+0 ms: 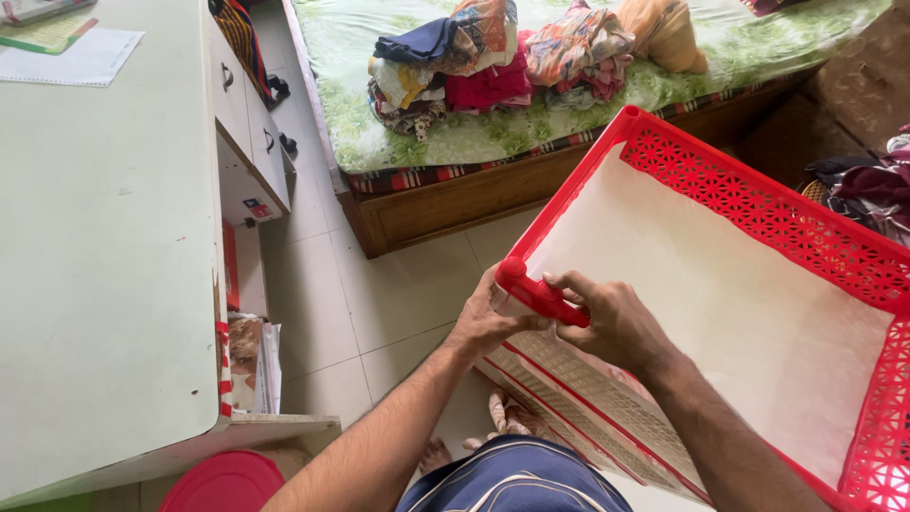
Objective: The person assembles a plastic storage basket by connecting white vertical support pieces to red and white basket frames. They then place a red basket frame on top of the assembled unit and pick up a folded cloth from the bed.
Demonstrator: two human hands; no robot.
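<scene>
A large red plastic basket (pixel 758 204) with perforated walls and a white lined bottom stands in front of me, tilted up. My left hand (pixel 488 322) grips its near left corner from outside. My right hand (pixel 611 322) closes over the red rim (pixel 536 289) at the same corner. Below this basket, the pale mesh side of a lower tier (pixel 578 389) shows under my forearms.
A pale green table (pixel 104 237) with papers fills the left side, white drawers (pixel 246 114) behind it. A wooden bed (pixel 445 204) carries piles of folded clothes (pixel 493 62). More clothes (pixel 867 190) lie at the right. A red round lid (pixel 227 484) sits at the bottom left. My feet stand on tiled floor (pixel 360 294).
</scene>
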